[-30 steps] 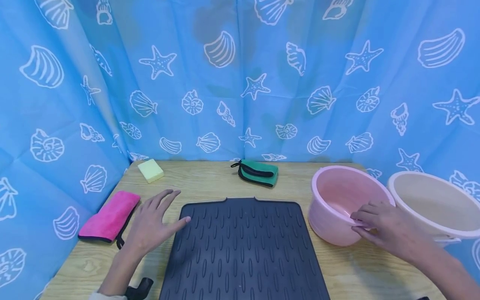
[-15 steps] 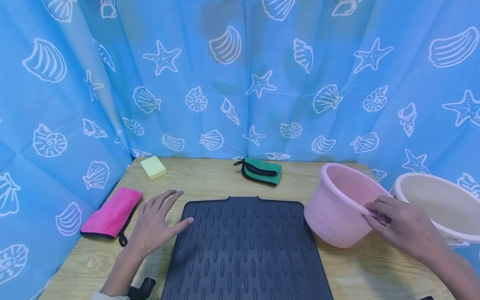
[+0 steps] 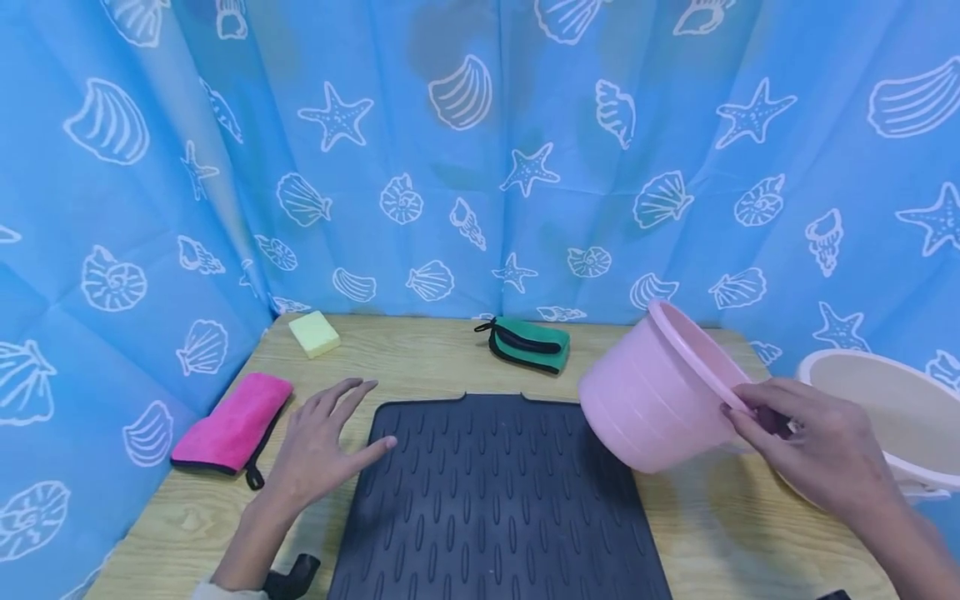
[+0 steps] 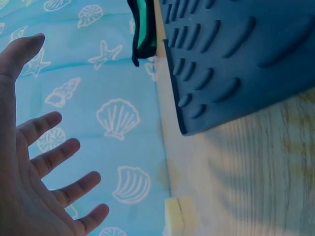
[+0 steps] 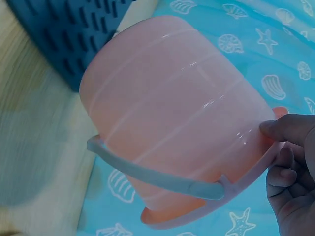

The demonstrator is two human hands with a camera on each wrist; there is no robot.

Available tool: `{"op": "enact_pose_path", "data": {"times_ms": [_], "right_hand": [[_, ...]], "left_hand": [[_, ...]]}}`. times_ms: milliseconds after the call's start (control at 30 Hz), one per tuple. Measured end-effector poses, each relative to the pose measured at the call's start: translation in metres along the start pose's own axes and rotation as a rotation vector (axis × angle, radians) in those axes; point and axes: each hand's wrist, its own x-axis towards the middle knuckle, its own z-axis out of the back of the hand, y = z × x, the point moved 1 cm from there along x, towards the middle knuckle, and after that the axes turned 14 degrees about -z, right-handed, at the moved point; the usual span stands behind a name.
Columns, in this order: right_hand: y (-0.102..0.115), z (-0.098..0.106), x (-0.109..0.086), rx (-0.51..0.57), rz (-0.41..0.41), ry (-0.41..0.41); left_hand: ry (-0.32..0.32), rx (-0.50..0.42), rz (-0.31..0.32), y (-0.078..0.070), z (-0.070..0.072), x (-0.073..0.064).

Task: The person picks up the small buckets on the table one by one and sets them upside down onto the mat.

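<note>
My right hand (image 3: 817,433) grips the rim of a pink bucket (image 3: 652,396), thumb on the outside wall and fingers inside. The bucket is tilted, its mouth toward the right and its base over the right edge of a dark ridged mat (image 3: 495,500). In the right wrist view the bucket's pale handle (image 5: 157,176) hangs across its side. My left hand (image 3: 322,450) hovers near the mat's left edge with fingers spread, holding nothing. A folded pink cloth (image 3: 234,423) lies just left of it.
A white bucket (image 3: 892,400) stands at the right, partly behind my right hand. Toward the back of the wooden table (image 3: 405,354) lie a yellow sponge (image 3: 315,333) and a folded green cloth (image 3: 529,345). A blue shell-patterned curtain (image 3: 450,167) encloses the table.
The pink bucket, upright a second ago, has been lifted by its rim, tilted and moved left toward the mat. My right hand has taken a firmer grip. The left hand has stayed nearly still.
</note>
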Motion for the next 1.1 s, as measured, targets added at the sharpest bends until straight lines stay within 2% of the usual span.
{"op": "enact_pose_path", "data": {"times_ms": [100,267,333,500,733,1100], "right_hand": [[0.007,-0.001,0.002,0.011,-0.041,-0.017],[0.016,-0.004,0.004,0.088,-0.102,-0.029],[0.018,-0.006,0.004,0.132,-0.107,-0.045],[0.024,-0.011,0.007,0.162,-0.142,-0.082],[0.037,-0.022,0.008,0.24,-0.265,-0.08],[0.051,-0.04,0.016,0.365,-0.268,-0.053]], "left_hand": [[0.005,-0.028,0.009,-0.003,0.001,0.003],[0.013,-0.09,0.024,-0.009,0.0,0.008],[0.018,-0.104,0.024,-0.011,-0.002,0.01],[0.021,-0.118,0.021,-0.017,-0.005,0.016],[0.048,-0.141,0.046,-0.025,-0.005,0.022],[0.048,-0.159,0.016,-0.031,-0.008,0.035]]}}
